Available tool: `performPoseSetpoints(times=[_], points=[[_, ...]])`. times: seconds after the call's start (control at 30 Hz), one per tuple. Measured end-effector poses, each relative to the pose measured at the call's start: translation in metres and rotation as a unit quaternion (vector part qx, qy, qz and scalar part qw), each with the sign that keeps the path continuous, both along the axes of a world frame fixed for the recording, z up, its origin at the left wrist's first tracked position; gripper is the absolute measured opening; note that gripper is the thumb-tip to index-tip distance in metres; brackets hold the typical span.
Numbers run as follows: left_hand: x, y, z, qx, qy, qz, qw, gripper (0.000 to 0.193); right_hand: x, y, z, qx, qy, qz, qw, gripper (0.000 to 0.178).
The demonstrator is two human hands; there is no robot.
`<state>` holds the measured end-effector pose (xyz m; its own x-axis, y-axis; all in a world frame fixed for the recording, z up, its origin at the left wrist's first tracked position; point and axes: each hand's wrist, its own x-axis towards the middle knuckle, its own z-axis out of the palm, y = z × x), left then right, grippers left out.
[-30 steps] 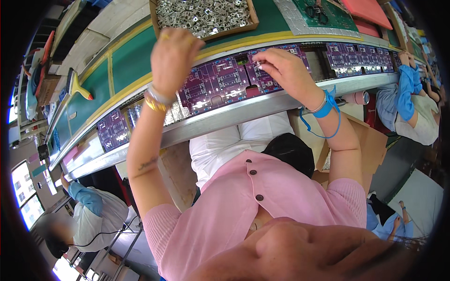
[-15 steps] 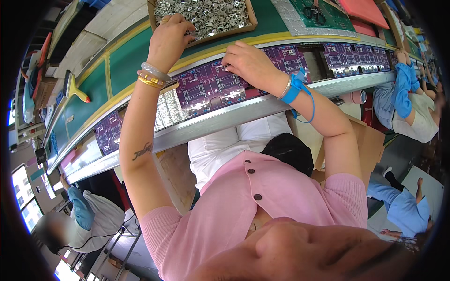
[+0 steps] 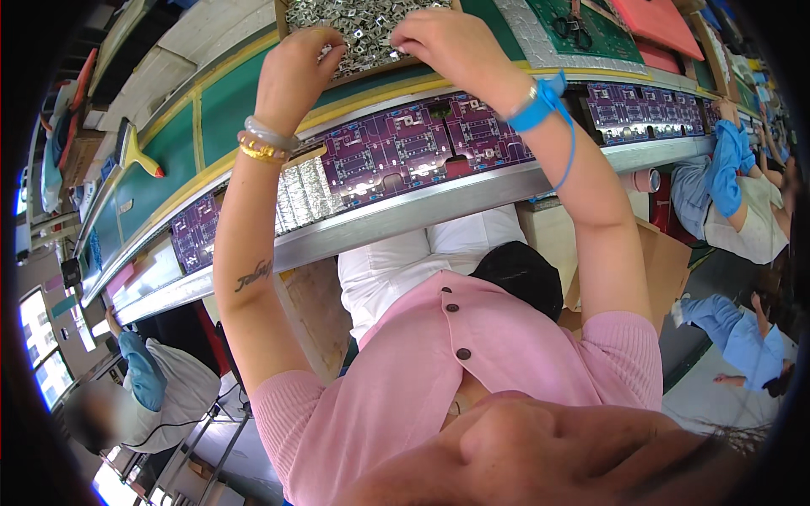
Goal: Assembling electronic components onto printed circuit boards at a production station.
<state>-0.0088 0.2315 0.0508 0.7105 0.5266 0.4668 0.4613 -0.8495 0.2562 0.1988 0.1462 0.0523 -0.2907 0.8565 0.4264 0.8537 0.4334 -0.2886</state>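
A shallow cardboard box (image 3: 283,24) full of small silvery metal clips (image 3: 363,29) stands beyond the rail. My left hand (image 3: 295,72) is at its near left corner, thumb and fingers curled together over the clips. At the right side of the box my right hand (image 3: 460,49) pinches its fingertips together above the pile. Whatever either hand holds is too small or hidden to make out. Below both hands, purple circuit boards (image 3: 392,152) lie in a row along the metal rail (image 3: 405,198). My right wrist wears a blue strap with a cord.
A yellow-handled tool with a red tip (image 3: 139,156) lies on the green mat at left. Scissors (image 3: 574,29) rest on a green board at the far right. Co-workers sit along the line on both sides, one with blue sleeves (image 3: 730,156) at right.
My right hand has moved up from the circuit boards to the box of clips. My left hand has shifted slightly and stays at the box. The boards under my right hand are now uncovered.
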Motion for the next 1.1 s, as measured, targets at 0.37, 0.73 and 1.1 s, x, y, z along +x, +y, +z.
performPoseSetpoints(times=[0.37, 0.73, 1.1], points=[[-0.061, -0.049, -0.009, -0.614, -0.156, 0.003, 0.774, 0.023, -0.024, 0.054, -0.027, 0.11, -0.038, -0.018, 0.993, 0.008], [-0.062, -0.087, -0.042, -0.253, -0.042, 0.031, 0.966, 0.019, -0.023, 0.027, 0.0, -0.025, 0.057, -0.02, 0.998, 0.01], [-0.041, -0.087, -0.041, -0.169, 0.0, 0.07, 0.983, 0.039, -0.025, -0.006, -0.01, 0.072, 0.155, -0.003, 0.985, 0.013]])
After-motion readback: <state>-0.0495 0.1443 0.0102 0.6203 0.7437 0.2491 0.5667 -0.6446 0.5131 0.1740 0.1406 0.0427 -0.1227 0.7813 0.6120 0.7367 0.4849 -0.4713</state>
